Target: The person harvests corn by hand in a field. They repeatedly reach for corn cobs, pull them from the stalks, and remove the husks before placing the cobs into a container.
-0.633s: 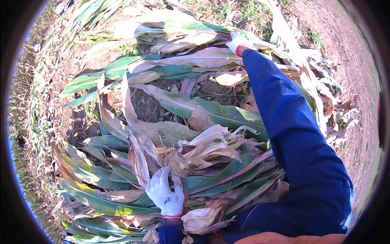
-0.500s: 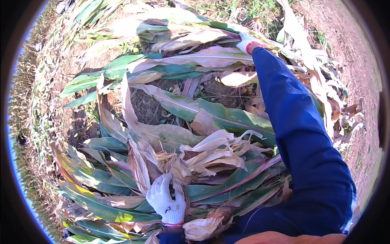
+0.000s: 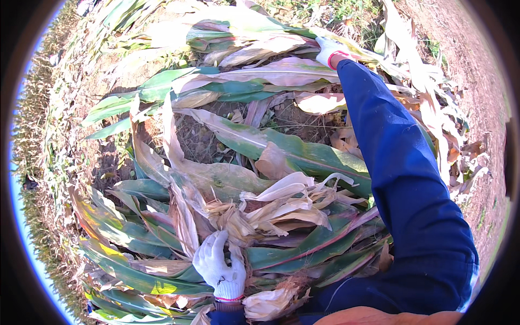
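My left hand, in a white knitted glove with a red-edged cuff, is low in the view. Its fingers curl round the base of a dry, tan corn husk whose peeled leaves spread to the right. Far off at the upper right, my right hand in a matching glove closes on a corn stalk that lies crosswise; the fingertips are partly hidden. Long green and tan corn leaves lie between my hands. A pale husk with brown silk lies beside my left wrist.
Cut corn plants lie in layers across the left and middle. Bare brown soil shows between leaves. Tall dry leaves stand beyond my right forearm, and a reddish dirt strip runs along the right. Standing dry crop borders the far left.
My right hand has shifted slightly left and up along the stalk. My left hand stays almost in place on the husk.
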Demonstrator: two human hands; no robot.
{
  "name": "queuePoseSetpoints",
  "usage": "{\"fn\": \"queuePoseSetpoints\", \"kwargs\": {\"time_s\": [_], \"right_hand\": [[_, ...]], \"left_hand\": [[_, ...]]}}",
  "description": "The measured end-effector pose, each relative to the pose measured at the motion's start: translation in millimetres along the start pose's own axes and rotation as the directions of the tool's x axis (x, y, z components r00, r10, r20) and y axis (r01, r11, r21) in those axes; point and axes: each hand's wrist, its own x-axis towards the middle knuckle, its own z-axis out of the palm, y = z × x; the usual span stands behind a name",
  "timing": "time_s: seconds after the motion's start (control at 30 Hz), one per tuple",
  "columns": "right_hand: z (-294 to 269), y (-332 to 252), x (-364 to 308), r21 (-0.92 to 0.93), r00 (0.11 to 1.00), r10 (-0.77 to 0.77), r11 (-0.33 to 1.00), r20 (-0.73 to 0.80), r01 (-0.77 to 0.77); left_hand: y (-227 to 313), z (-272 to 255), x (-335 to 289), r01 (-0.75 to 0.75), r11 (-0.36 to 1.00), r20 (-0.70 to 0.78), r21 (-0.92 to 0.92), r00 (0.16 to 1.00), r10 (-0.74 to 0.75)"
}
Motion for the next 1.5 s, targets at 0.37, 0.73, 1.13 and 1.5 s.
{"fn": "queuePoseSetpoints", "kwargs": {"time_s": [0.37, 0.73, 1.13, 1.5], "right_hand": [[-7.1, -30.4, -4.0, -0.331, 1.000, 0.009, 0.944, -0.002, -0.009], [-1.0, -15.2, 1.2, -0.289, 0.999, 0.018, 0.957, -0.032, -0.026], [-7.5, -10.0, -9.0, -0.471, 0.933, -0.278, 0.870, -0.230, 0.143], [-71.1, -25.3, -111.9, -0.211, 0.972, -0.180, 0.966, -0.149, 0.147]], "left_hand": [[1.4, -1.7, 0.9, 0.033, 0.999, 0.013, -0.025, 0.999, -0.033], [3.4, -1.9, 3.8, 0.032, 0.998, -0.004, -0.045, 0.999, -0.032], [4.1, -4.3, 5.6, 0.043, 0.997, -0.007, -0.060, 0.999, -0.043], [7.4, -6.1, 3.5, -0.007, 0.996, -0.123, -0.091, 0.992, -0.005]]}}
